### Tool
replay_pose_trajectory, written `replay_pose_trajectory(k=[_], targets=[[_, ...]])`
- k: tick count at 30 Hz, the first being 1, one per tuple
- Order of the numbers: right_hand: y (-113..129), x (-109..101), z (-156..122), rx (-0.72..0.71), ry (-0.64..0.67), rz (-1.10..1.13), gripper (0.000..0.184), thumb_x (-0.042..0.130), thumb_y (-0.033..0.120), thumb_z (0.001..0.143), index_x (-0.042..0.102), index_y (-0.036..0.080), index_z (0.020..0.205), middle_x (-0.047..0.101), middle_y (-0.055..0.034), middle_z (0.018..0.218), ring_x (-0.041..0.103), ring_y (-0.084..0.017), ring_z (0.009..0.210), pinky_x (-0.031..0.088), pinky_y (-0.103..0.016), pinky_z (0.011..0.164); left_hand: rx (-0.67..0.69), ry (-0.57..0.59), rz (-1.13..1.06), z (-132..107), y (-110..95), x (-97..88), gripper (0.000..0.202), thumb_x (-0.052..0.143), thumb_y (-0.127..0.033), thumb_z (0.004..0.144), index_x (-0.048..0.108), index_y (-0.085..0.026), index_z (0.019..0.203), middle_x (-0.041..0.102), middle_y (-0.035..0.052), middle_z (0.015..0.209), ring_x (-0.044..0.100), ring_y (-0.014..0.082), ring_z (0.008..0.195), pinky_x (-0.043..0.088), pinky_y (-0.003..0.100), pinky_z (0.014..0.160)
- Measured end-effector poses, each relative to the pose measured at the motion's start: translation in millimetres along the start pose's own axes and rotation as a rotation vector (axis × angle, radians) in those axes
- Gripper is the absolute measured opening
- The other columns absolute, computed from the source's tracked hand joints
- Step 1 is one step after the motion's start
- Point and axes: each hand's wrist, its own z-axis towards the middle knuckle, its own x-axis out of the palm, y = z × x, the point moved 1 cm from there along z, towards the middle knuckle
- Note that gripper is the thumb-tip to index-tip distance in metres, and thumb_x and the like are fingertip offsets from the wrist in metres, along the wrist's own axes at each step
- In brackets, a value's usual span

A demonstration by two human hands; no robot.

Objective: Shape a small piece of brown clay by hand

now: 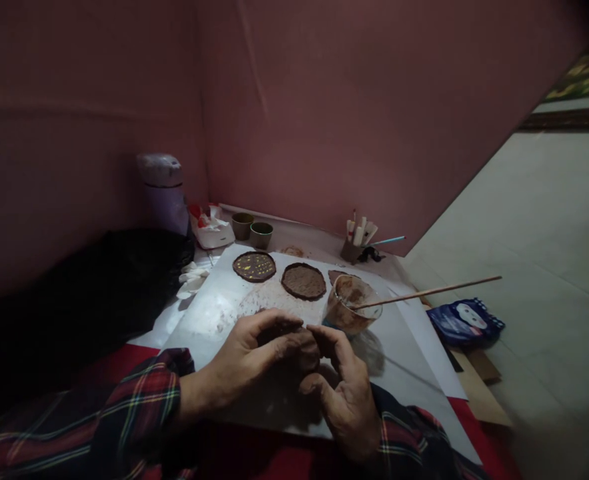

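Observation:
Between my two hands is a lump of brown, clay-like material (305, 352), held above the white board (399, 373). My left hand (259, 347) is curled around its left side. On the right, my right hand (342, 387) bends its fingers and thumb against the other side. Fingers cover part of the lump. Just beyond stands a clear cup (369, 320) smeared brown inside, with a long thin stick (439, 290) leaning out to the right. Behind the hands lie a brown disc with yellow marks (254, 267) and a second brown disc with a raised rim (303, 281).
A third brown piece (342, 275) shows partly behind the cup. Two small pots (261, 235), a tissue pack (212, 230) and a holder with pens (353, 250) stand at the back. Black fabric (99, 287) lies left; a blue pouch (464, 321) lies right. Pinkish panels enclose the back.

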Motion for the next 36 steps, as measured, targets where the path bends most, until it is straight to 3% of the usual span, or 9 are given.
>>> replay_pose_trajectory(k=[3,7,12,16,18,21,26,32,36], targets=[[-1.2,0.2,-0.3,-0.024,-0.001,-0.018,0.038,0.066,0.025,0.075,0.056,0.025,0.111,0.071,-0.0024,0.098,0.068,-0.019,0.088,0.054,-0.027,0.074,0.034,-0.034,0.037,-0.2,2.1,0.2,0.016,0.063,-0.030,0.084,0.064,-0.018,0.095,0.065,0.0024,0.087,0.059,0.0144,0.079,0.047,0.025,0.070],[-0.9,2.1,-1.6,-0.076,0.006,0.009,0.032,0.064,0.024,0.079,0.058,0.028,0.110,0.071,-0.0004,0.097,0.069,-0.017,0.086,0.054,-0.024,0.072,0.179,-0.072,0.212,-0.1,6.2,-3.1,0.017,0.061,-0.031,0.084,0.066,-0.015,0.083,0.060,0.0025,0.076,0.055,0.0128,0.067,0.045,0.025,0.061],[-2.4,4.4,-4.9,-0.095,-0.034,0.011,0.034,0.061,0.019,0.080,0.058,0.030,0.113,0.070,-0.0003,0.099,0.068,-0.017,0.087,0.054,-0.026,0.075,0.303,-0.081,0.212,-2.3,5.9,-5.5,0.013,0.067,-0.025,0.078,0.071,-0.015,0.086,0.064,0.0052,0.081,0.061,0.0179,0.075,0.048,0.029,0.069],[-8.7,3.9,-6.3,-0.110,-0.113,0.037,0.042,0.061,0.016,0.079,0.056,0.032,0.117,0.069,-0.0013,0.108,0.067,-0.019,0.095,0.053,-0.027,0.079,0.245,-0.050,0.103,-4.7,1.5,-6.7,0.035,0.069,-0.021,0.076,0.066,-0.023,0.111,0.067,0.0052,0.101,0.062,0.0207,0.092,0.048,0.030,0.081],[-11.1,3.4,-6.3,-0.145,-0.116,0.053,0.043,0.061,0.015,0.079,0.056,0.032,0.118,0.068,-0.0010,0.109,0.066,-0.018,0.097,0.053,-0.027,0.081,0.246,-0.024,0.111,-3.1,0.0,-8.6,0.028,0.065,-0.026,0.081,0.068,-0.022,0.108,0.066,0.0058,0.101,0.061,0.0205,0.093,0.046,0.030,0.083],[-13.1,2.8,-6.1,-0.180,-0.088,0.028,0.043,0.062,0.013,0.079,0.057,0.031,0.118,0.067,-0.0011,0.108,0.066,-0.017,0.096,0.053,-0.025,0.081,0.176,0.038,0.049,2.8,1.2,-12.5,0.019,0.061,-0.031,0.084,0.073,-0.016,0.089,0.064,0.0060,0.093,0.059,0.0191,0.088,0.045,0.029,0.080],[-16.6,1.6,-5.0,-0.251,-0.062,-0.091,0.041,0.062,0.014,0.080,0.057,0.028,0.118,0.067,-0.0031,0.106,0.066,-0.017,0.091,0.054,-0.026,0.078,-0.006,0.102,-0.163,9.9,6.8,-15.3,0.014,0.071,-0.027,0.075,0.069,-0.014,0.079,0.062,0.0035,0.084,0.057,0.0159,0.079,0.044,0.027,0.075],[-14.2,0.6,-2.6,-0.232,-0.033,-0.124,0.037,0.058,0.022,0.087,0.056,0.026,0.123,0.065,-0.0073,0.108,0.065,-0.021,0.094,0.054,-0.032,0.080,-0.001,0.058,-0.146,5.8,5.8,-10.4,0.021,0.062,-0.034,0.084,0.067,-0.014,0.090,0.063,0.0035,0.084,0.056,0.0146,0.080,0.044,0.026,0.075],[-7.2,0.2,-2.6,-0.283,-0.021,-0.187,0.037,0.053,0.029,0.090,0.055,0.028,0.127,0.064,-0.0060,0.106,0.064,-0.019,0.094,0.053,-0.028,0.078,0.004,0.025,0.030,3.1,2.0,-8.9,0.029,0.064,-0.037,0.082,0.064,-0.017,0.103,0.065,0.0041,0.092,0.058,0.0165,0.083,0.045,0.026,0.072]])
